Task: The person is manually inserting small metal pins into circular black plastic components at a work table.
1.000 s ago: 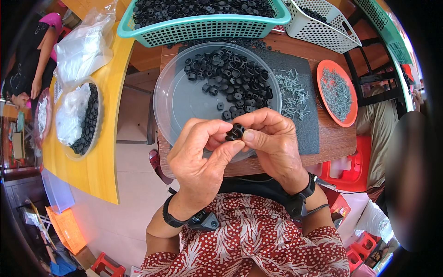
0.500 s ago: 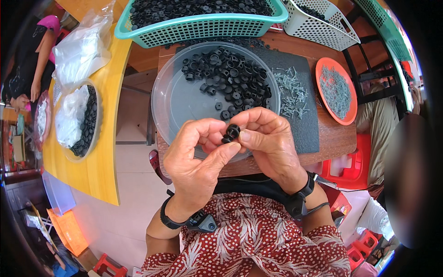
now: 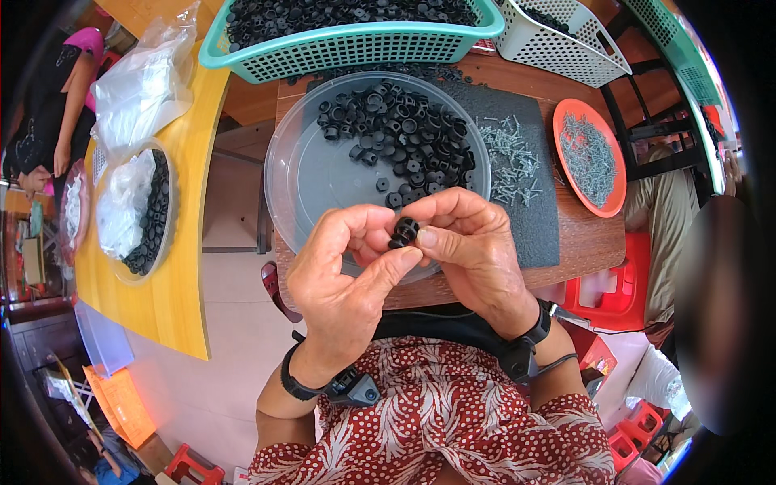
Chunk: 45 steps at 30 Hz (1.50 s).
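Observation:
Between my fingertips is a small black plastic fitting, rounded and ringed. My left hand pinches it from the left with thumb and fingers. From the right, my right hand grips it too, thumb pressed against its side. Both hands hover over the near rim of a round clear plastic tub. Inside the tub lies a heap of similar black plastic pieces. Whether the held fitting is one piece or two joined ones, I cannot make out.
Loose screws lie on a dark mat beside the tub, and an orange plate holds more. A green basket and a white basket stand behind. On the yellow table rests a container of black parts. Another person sits far left.
Both hands stay in nearly the same place and grip. The black fitting looks slightly turned between the fingertips.

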{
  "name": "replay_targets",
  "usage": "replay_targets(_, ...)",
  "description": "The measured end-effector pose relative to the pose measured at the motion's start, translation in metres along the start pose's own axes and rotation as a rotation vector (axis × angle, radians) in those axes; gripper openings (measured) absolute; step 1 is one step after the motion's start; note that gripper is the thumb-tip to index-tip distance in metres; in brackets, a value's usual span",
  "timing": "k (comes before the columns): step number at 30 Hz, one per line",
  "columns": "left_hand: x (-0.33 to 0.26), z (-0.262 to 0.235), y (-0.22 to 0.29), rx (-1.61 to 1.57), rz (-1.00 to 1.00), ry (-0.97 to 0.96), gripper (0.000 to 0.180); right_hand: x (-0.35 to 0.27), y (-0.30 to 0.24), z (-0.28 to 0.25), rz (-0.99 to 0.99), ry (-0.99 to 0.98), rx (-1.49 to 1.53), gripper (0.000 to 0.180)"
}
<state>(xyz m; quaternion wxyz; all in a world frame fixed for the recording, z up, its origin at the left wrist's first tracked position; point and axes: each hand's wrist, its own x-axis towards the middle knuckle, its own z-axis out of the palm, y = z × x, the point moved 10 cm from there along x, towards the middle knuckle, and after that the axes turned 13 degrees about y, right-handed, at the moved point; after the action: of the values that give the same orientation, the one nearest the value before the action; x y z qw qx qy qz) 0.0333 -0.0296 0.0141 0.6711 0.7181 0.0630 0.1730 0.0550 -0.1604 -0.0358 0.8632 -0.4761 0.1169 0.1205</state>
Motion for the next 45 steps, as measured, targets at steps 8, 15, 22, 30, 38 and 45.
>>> replay_targets(8,0.001,0.0,0.005,0.099,0.044,-0.02,0.029,-0.005,-0.006,0.002,-0.105,0.001,-0.135,0.019)
replay_targets(15,0.0,0.004,0.007,0.125,0.09,-0.055,0.028,-0.01,-0.023,0.009,-0.299,-0.045,-0.193,0.02)
replay_targets(22,0.0,0.004,0.003,0.043,0.099,-0.031,0.03,-0.015,-0.034,0.008,-0.384,-0.071,-0.294,0.021)
replay_targets(30,0.003,0.012,0.001,0.031,0.038,-0.115,0.033,-0.012,-0.031,0.003,-0.307,-0.052,-0.21,0.017)
replay_targets(38,0.0,0.023,-0.015,-0.189,-0.245,-0.194,0.028,-0.009,-0.029,-0.001,-0.283,-0.048,-0.22,0.016)
replay_targets(45,0.004,0.026,-0.018,-0.291,-0.221,-0.242,0.027,-0.012,-0.034,0.0,-0.346,-0.017,-0.249,0.017)
